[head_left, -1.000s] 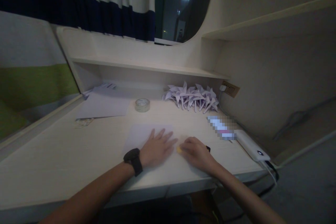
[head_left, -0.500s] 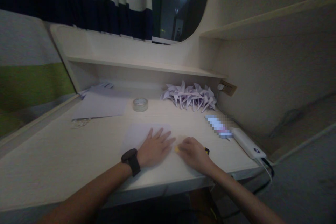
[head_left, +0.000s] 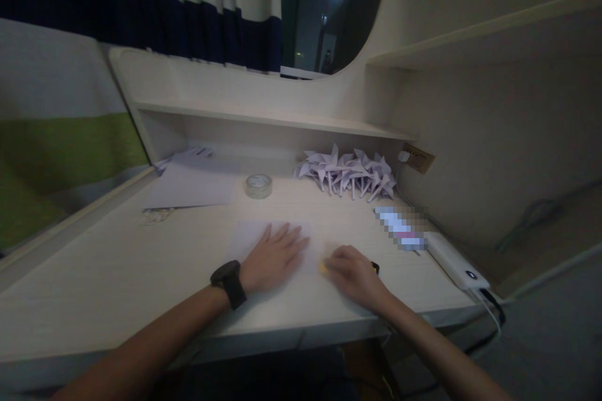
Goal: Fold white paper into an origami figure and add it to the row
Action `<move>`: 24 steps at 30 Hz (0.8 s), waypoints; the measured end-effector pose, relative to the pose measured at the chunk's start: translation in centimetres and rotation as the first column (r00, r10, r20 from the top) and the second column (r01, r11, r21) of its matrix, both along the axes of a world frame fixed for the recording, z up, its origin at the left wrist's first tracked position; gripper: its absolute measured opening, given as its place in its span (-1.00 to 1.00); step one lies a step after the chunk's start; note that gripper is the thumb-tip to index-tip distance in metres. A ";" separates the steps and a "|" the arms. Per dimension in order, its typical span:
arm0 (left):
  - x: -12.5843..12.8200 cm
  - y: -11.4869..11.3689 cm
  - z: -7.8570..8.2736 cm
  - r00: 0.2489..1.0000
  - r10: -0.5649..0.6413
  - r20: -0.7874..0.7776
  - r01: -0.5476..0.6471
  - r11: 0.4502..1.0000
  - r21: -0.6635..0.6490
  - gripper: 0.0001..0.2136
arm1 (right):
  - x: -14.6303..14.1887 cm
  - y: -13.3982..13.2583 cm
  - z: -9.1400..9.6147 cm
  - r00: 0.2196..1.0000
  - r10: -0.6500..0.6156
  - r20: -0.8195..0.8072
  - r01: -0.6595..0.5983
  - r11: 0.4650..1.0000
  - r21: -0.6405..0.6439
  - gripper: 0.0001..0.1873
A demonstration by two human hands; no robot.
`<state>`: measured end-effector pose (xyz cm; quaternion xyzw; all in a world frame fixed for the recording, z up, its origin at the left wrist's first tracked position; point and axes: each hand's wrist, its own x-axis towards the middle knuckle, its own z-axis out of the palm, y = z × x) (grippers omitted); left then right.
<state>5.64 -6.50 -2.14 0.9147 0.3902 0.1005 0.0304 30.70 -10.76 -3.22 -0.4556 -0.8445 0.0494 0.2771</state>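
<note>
My left hand, a dark watch on its wrist, lies flat with fingers spread on a white sheet of paper. To its right, my right hand is closed around what looks like a yellow-and-black utility knife. Most of the knife is hidden in the fist; a yellow part shows at the fingertips and a dark end behind the hand. The fingers are blurred. Both hands rest low over the desk, a short gap between them.
Behind the hands stands a roll of clear tape. Stacked paper lies at the back left, and a pile of white paper pinwheels at the back. A phone and a white power strip with cables lie right. A shelf overhangs the back.
My right hand has shifted slightly right, away from my left hand, still closed on the knife. My left hand stays flat on the paper. The whole view has turned a little left.
</note>
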 end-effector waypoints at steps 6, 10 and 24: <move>-2.1 -0.6 -0.9 0.989 0.143 0.022 -0.143 0.989 0.024 -0.52 | -0.2 -0.2 0.5 1.000 0.004 -0.009 -0.004 1.000 -0.007 -0.83; -2.2 -0.8 -1.5 0.989 0.145 0.018 -0.146 0.989 0.028 -0.53 | -0.3 -0.3 0.7 1.000 0.007 -0.012 -0.008 1.000 -0.020 -0.83; -2.3 -0.8 -1.6 0.993 0.119 0.008 -0.119 0.992 0.048 -0.54 | 0.0 -0.1 0.3 0.997 0.078 -0.008 -0.078 0.997 0.019 -0.81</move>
